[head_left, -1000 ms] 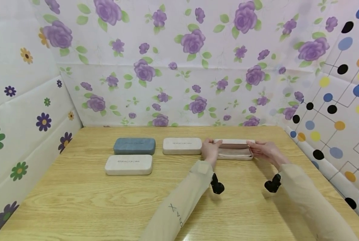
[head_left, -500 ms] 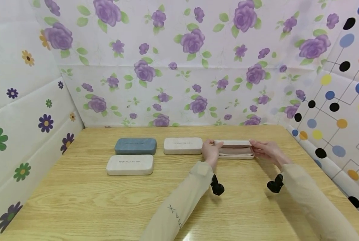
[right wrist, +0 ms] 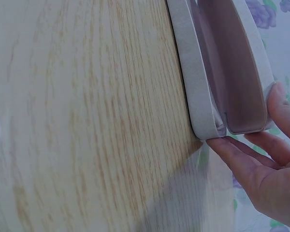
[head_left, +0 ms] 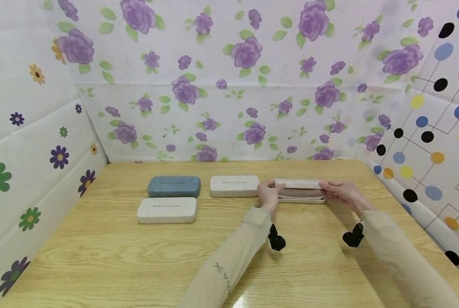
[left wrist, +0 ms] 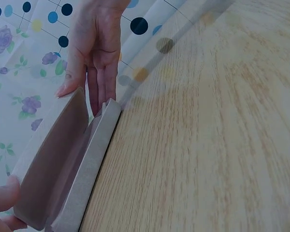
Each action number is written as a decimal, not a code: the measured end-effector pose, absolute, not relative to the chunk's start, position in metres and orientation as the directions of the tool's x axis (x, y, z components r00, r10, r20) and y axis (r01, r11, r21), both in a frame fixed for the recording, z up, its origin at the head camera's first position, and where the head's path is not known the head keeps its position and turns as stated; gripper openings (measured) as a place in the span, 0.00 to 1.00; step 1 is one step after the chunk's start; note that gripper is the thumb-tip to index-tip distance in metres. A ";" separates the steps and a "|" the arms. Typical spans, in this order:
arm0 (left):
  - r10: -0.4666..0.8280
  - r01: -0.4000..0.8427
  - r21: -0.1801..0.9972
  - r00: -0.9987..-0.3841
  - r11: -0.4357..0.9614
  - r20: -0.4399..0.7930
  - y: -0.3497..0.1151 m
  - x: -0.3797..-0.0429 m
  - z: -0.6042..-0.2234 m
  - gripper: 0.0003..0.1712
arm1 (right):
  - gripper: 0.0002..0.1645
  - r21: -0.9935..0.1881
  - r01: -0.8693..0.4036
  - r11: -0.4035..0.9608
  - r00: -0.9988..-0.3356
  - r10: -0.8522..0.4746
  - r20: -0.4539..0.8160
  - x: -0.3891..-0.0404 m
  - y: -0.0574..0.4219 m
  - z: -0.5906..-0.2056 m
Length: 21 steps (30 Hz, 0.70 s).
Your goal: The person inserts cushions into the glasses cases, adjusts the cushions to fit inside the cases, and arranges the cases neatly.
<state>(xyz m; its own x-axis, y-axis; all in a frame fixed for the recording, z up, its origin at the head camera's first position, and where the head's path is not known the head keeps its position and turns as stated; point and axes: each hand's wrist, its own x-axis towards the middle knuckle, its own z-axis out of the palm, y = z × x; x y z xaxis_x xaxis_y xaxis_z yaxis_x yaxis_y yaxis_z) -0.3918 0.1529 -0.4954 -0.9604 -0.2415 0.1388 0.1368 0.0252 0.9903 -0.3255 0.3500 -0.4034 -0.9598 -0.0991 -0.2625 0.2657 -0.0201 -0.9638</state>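
Note:
A white glasses case (head_left: 301, 184) sits on the table at the right, its lid raised part way and tilted over the base. The pinkish lining (right wrist: 234, 67) of the lid shows in both wrist views, and a folded cloth (head_left: 300, 193) lies inside the base. My left hand (head_left: 268, 195) holds the lid at its left end, thumb on the outside. At the opposite end, the thumb of my right hand (head_left: 344, 194) lies on the lid's corner with a finger at its edge, while other fingers touch the end of the base (right wrist: 195, 87).
Left of the open case stands a closed white case (head_left: 234, 186). Farther left are a closed blue case (head_left: 174, 187) and, in front of it, another white case (head_left: 167, 210). Patterned cloth walls (head_left: 214, 55) enclose the back and sides of the wooden table (head_left: 137, 261).
The lid of the case has tipped lower toward the base, with both hands on its ends. The other cases stay where they were; the camera view shifted slightly.

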 end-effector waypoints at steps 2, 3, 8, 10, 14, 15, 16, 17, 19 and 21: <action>-0.239 0.148 0.989 -0.960 -0.002 0.143 0.152 -0.390 -0.496 0.24 | 0.28 -0.963 0.267 -0.035 -0.958 -0.113 -0.262 -0.322 0.347 -0.400; -0.242 0.148 0.989 -0.960 -0.001 0.144 0.151 -0.389 -0.496 0.27 | 0.29 -0.963 0.267 -0.037 -0.958 -0.116 -0.261 -0.321 0.346 -0.398; -0.246 0.136 0.991 -0.960 0.017 0.136 0.147 -0.385 -0.495 0.21 | 0.31 -0.973 0.231 0.009 -0.968 -0.095 -0.231 -0.322 0.347 -0.404; -0.250 0.129 0.992 -0.960 0.017 0.129 0.146 -0.383 -0.495 0.15 | 0.32 -0.972 0.196 0.133 -0.977 -0.055 -0.205 -0.326 0.350 -0.412; -0.278 0.122 0.992 -0.952 0.045 0.129 0.144 -0.381 -0.496 0.15 | 0.32 -0.930 0.165 0.330 -0.986 0.033 -0.163 -0.335 0.357 -0.436; -0.286 0.123 0.991 -0.949 0.054 0.134 0.143 -0.380 -0.496 0.18 | 0.32 -0.923 0.156 0.353 -0.988 0.054 -0.146 -0.337 0.359 -0.441; -0.292 0.121 0.990 -0.947 0.074 0.137 0.142 -0.379 -0.495 0.19 | 0.32 -0.925 0.136 0.353 -0.991 0.057 -0.124 -0.339 0.360 -0.446; -0.296 0.114 0.989 -0.946 0.090 0.136 0.139 -0.371 -0.485 0.18 | 0.32 -0.934 0.127 0.333 -0.991 0.072 -0.109 -0.341 0.361 -0.450; -0.290 0.101 0.989 -0.948 0.112 0.129 0.136 -0.366 -0.479 0.19 | 0.32 -0.944 0.086 0.320 -0.995 0.072 -0.066 -0.343 0.363 -0.455; -0.285 0.071 0.988 -0.952 0.139 0.108 0.133 -0.358 -0.467 0.22 | 0.32 -0.944 0.062 0.325 -0.997 0.073 -0.041 -0.345 0.364 -0.457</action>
